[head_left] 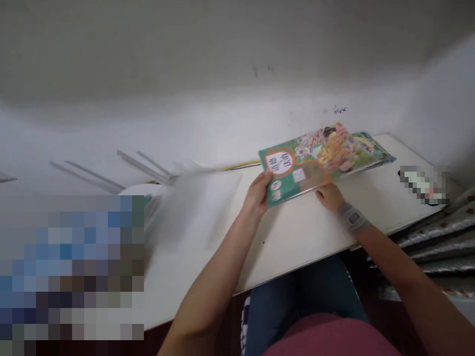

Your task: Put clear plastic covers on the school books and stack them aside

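Observation:
My left hand [259,192] grips the left edge of a glossy picture book [315,163], thumb on its front. The cover is green with a white title patch, an orange border and colourful drawn figures, and a pale label sits near its lower edge. At the lower edge, my right hand [329,197] is closed with its fingers partly hidden by the book; a greyish band is on its wrist. The book is held tilted above the white table [297,232]. Past its right end, another colourful book [376,147] shows in part on the table.
A blurred translucent plastic sheet [185,207] is on the table's left side. Thin grey rods [143,165] lean near the wall. A pixelated dark-edged object [423,185] lies at the right. Silvery packs [438,237] are stacked beyond the table's right edge. The left foreground is pixelated.

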Demonstrator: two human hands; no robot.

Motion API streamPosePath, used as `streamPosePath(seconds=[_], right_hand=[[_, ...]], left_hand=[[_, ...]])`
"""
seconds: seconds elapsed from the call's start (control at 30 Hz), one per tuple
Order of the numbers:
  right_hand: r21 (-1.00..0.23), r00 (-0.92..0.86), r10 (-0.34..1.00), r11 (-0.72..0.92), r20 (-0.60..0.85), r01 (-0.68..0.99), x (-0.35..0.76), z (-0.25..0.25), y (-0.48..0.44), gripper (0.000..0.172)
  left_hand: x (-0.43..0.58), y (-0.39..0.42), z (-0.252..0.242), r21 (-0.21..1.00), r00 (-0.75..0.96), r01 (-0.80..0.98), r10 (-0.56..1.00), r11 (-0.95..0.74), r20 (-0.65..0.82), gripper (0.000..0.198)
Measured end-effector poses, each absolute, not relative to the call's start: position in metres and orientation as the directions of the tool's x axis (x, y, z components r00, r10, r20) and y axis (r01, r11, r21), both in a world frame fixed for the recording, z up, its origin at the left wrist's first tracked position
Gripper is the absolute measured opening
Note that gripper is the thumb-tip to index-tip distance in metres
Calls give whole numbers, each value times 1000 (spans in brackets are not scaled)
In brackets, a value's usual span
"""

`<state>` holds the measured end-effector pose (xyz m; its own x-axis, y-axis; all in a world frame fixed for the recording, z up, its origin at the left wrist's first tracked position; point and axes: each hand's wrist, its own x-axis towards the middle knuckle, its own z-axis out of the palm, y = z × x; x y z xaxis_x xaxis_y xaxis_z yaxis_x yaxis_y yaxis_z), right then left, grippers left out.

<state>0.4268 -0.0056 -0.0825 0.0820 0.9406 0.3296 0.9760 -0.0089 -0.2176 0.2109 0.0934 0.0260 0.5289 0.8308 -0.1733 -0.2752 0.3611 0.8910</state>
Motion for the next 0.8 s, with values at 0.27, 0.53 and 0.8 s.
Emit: streamPosePath(seconds=[0.27,0.53,0.8], right_hand=[[-264,128,941,-44,312,964,415,-68,-9,24],[-264,155,944,-77,290,961,411,-66,-6,22],[-283,168,944,-86,282,955,409,-67,-5,21]], left_hand=[[410,118,14,880,547,-189,791,435,-273,14],[453,140,-16,896,506,-109,800,431,-323,14],[455,146,-18,914,522,-32,787,404,-329,18]])
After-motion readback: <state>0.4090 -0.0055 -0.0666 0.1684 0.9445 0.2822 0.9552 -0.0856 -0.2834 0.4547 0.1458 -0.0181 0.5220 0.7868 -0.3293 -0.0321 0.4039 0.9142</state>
